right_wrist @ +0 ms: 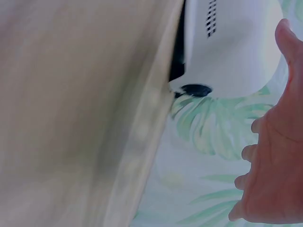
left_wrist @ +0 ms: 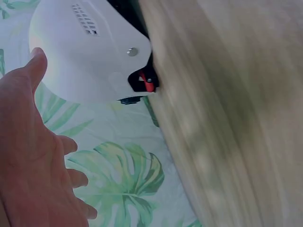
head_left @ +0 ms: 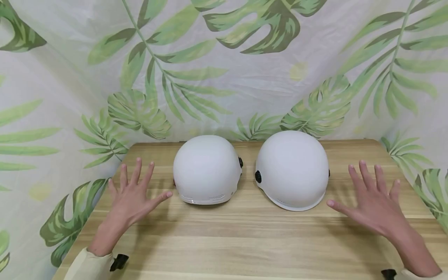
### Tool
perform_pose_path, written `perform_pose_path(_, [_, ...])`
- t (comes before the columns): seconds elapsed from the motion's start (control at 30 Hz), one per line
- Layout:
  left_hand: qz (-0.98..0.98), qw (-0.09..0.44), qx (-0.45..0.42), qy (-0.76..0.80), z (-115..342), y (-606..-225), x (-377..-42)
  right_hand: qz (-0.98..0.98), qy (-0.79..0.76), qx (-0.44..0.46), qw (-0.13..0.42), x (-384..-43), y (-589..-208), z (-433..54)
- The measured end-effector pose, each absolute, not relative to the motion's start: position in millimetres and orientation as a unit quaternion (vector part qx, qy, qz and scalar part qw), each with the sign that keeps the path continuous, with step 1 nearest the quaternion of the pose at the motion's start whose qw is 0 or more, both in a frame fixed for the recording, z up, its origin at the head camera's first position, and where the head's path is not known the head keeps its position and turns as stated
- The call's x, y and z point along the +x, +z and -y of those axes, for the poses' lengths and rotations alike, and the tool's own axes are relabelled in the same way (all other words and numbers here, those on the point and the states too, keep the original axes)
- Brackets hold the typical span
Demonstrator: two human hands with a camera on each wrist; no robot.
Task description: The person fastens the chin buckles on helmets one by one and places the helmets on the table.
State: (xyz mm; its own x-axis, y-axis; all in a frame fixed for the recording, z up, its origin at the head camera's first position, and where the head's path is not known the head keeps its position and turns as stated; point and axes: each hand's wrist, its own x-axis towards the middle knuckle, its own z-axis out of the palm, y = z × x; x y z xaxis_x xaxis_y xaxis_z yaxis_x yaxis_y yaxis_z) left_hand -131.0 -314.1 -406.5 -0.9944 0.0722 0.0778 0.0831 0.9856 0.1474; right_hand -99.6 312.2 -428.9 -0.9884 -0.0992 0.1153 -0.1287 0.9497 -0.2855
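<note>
Two white helmets sit side by side on the table, domes up. The left helmet [head_left: 207, 170] has a black round fitting on its right side, and a red buckle piece [left_wrist: 148, 84] shows at its lower edge in the left wrist view. On the right helmet [head_left: 293, 170] a black round fitting faces the gap between the two. My left hand [head_left: 131, 200] hovers left of the left helmet, fingers spread, thumb pointing toward it. To the right of the other helmet is my right hand [head_left: 376, 206], likewise spread and holding nothing.
A wood-grain table [head_left: 224, 241] with rounded far corners carries both helmets near its back edge. Behind it and along the sides hangs a pale cloth [head_left: 259, 93] printed with green leaves. Small black pieces [head_left: 119, 262] sit at the sleeve cuffs.
</note>
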Motion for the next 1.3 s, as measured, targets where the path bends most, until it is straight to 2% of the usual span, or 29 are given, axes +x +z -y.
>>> perform_pose_path(0.2, [0.992,0.062,-0.054,-0.094,306.5,-399.9,-136.4,0.983,0.157,0.069,0.063,-109.5,-416.0,-291.3])
perform_pose_path(0.47, [0.987,0.071,-0.060,-0.133,295.3,-392.6,-143.7,0.978,0.171,0.091,0.078,-120.7,-402.3,-258.2])
perform_pose_path(1.3, [0.962,0.042,-0.090,-0.255,287.0,-392.8,-156.2,0.964,0.211,0.145,0.070,-145.3,-382.8,-172.4])
